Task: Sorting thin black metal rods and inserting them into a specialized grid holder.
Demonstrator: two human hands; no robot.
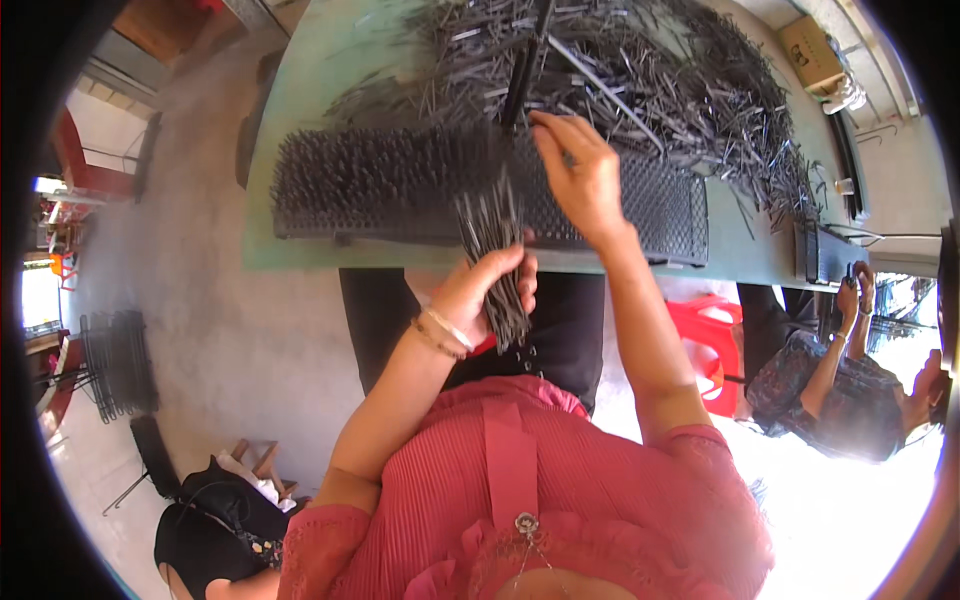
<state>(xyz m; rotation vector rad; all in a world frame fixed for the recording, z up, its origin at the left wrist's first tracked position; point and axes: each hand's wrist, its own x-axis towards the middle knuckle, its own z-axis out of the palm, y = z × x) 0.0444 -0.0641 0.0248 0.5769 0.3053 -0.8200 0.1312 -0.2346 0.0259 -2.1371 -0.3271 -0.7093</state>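
My left hand [490, 290] is wrapped round a bundle of thin dark strips [492, 225], held upright at the near edge of the table. A long black perforated tray [640, 225] lies in front of me. Its left part bristles with similar strips [360, 180] standing in the holes, while bare holes show on the right. Above the tray, my right hand [585, 170] has thumb and forefinger pinched together. Its fingertips are beside a dark upright bar [525, 75]; whatever they pinch is too small or blurred to make out.
Loose dark strips [690, 90] are heaped across the far side of the green table [310, 85]. A cardboard box [808, 55] stands at the far right. A co-worker [830, 390] works at right, near a red plastic stool [710, 350]. Another person [215, 530] is at lower left.
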